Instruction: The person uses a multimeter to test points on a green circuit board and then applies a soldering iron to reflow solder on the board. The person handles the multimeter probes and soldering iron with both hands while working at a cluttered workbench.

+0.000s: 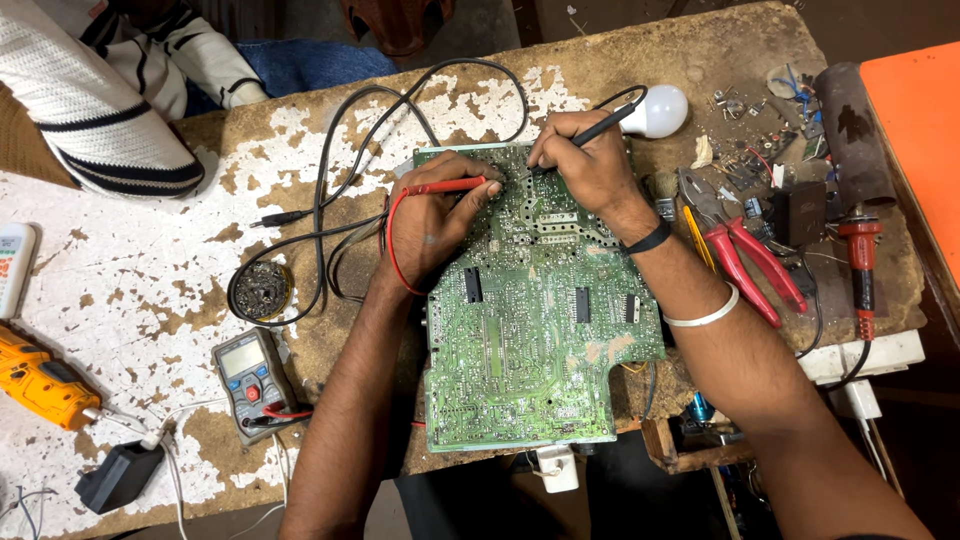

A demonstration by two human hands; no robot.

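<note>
Head view, single frame. Left hand (435,215) rested on the upper left part of a green circuit board (535,340), its fingers (478,192) closed around a red probe (445,186) whose tip met the board near the top edge. Right hand (590,165) sat just beside it, fingers pinched around a black probe (600,128), tip also down on the board; the two tips stood near each other. Right wrist carried a black band and a white bangle. Board lay flat on the worn desk (140,280), solder side up, extending below both hands towards the near edge.

Left of the left fingers, black leads (330,180) looped across the desk towards a multimeter (250,372), which lay well apart near the front edge. A round tin (261,290) sat between meter and leads. Right of the right fingers lay a white bulb (665,108), just beyond the black probe's tail, and red-handled pliers (745,255). A second person's striped sleeve (110,120) occupied the far left corner.
</note>
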